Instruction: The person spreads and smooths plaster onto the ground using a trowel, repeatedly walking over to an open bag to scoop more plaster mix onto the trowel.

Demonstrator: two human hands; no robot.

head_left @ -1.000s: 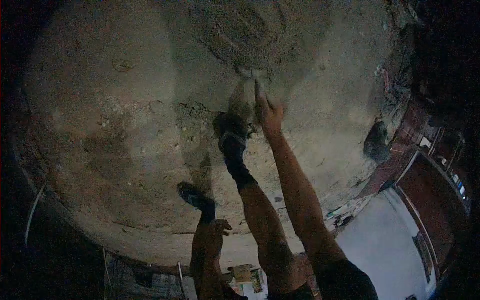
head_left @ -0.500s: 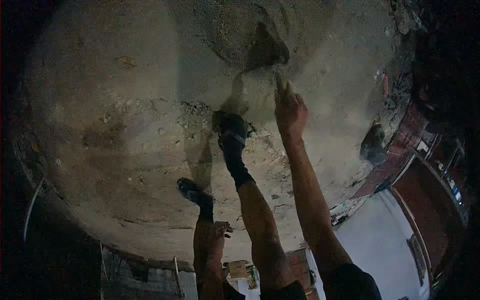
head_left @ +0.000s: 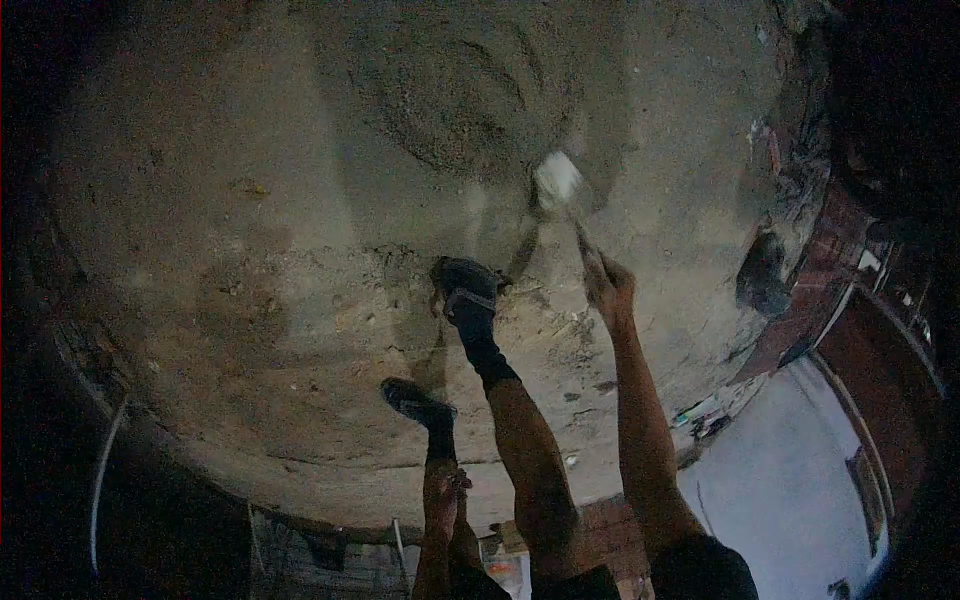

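Note:
My right hand (head_left: 608, 285) is closed around the handle of a trowel (head_left: 558, 180). The trowel's pale, flat blade catches the light and is smeared by motion. Just beyond the blade lies a patch of wet, grainy mortar (head_left: 465, 95) with curved ridges, on the grey ground surface (head_left: 290, 120). Low in the view, my left hand (head_left: 445, 492) hangs beside my left shin, fingers loosely bent, with nothing visible in them. My feet, in dark shoes (head_left: 468, 282) and socks, stand on the rough, crumbly part of the surface.
A dark stone-like lump (head_left: 763, 275) sits at the right edge of the ground. Broken debris (head_left: 705, 412) lies near a pale, smooth area (head_left: 790, 470) at lower right. A thin pale pole (head_left: 103, 485) shows at far left. Both sides of the view are very dark.
My right hand has drawn the trowel back toward me from the mortar, and its blade now shows bright instead of dark. The whole view has shifted slightly.

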